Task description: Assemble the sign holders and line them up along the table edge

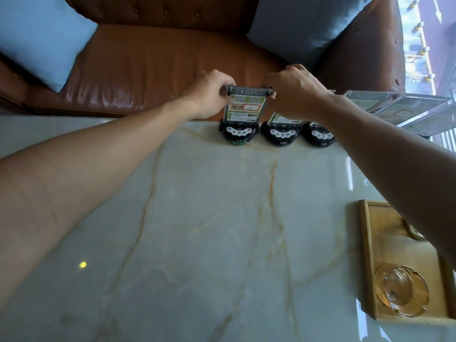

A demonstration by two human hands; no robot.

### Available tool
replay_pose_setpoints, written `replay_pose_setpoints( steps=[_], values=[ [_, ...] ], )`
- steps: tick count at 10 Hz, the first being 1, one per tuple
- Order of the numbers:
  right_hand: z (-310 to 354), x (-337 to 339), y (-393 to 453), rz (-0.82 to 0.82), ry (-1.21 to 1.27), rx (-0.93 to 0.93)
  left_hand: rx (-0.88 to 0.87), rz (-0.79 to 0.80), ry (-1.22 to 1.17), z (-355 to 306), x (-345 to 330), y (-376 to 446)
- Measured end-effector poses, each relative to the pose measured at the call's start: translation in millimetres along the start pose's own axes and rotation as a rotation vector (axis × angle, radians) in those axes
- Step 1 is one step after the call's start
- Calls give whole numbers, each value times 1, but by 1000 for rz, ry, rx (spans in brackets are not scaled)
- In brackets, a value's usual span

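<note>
A clear sign panel with a green and white card (243, 107) stands upright in a black button base (238, 134) at the far edge of the marble table (197, 218). My left hand (209, 95) grips the panel's top left corner. My right hand (293, 92) grips its top right corner. To the right along the same edge stand a second black base (282, 135) and a third black base (320, 136), their panels partly hidden behind my right forearm. More clear panels (404, 107) continue the row at the far right.
A brown leather sofa (160, 70) with two blue cushions (42, 38) sits just beyond the table's far edge. A wooden tray (370, 243) holding an amber glass ashtray (401, 292) lies at the right near side of the table.
</note>
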State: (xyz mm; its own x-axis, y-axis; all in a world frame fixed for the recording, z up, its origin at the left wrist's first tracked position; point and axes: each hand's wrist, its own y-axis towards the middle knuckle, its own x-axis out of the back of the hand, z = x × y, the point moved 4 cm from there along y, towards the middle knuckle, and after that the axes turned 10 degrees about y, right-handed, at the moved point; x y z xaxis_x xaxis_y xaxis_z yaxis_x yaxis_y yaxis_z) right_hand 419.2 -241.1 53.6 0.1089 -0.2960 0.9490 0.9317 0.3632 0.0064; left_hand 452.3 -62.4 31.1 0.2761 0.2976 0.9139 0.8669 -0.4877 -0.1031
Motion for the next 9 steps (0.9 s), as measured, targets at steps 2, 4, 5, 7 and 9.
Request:
replay_pose_setpoints(
  steps=[2, 4, 5, 7, 9],
  values=[
    [-1, -2, -2, 9, -31, -32, 19, -27, -11, -2, -5, 0],
    [-6, -4, -3, -3, 3, -64, 24, -24, -8, -2, -6, 1],
    [-6, -7, -3, 15, 30, -106, 38, -30, -1, -2, -6, 1],
    [-1, -11, -3, 59, 54, -210, 78, 20, 11, -5, -3, 2],
    [11, 0, -21, -72, -29, -207, 66, 42, 56, -16, 7, -2]
  ],
)
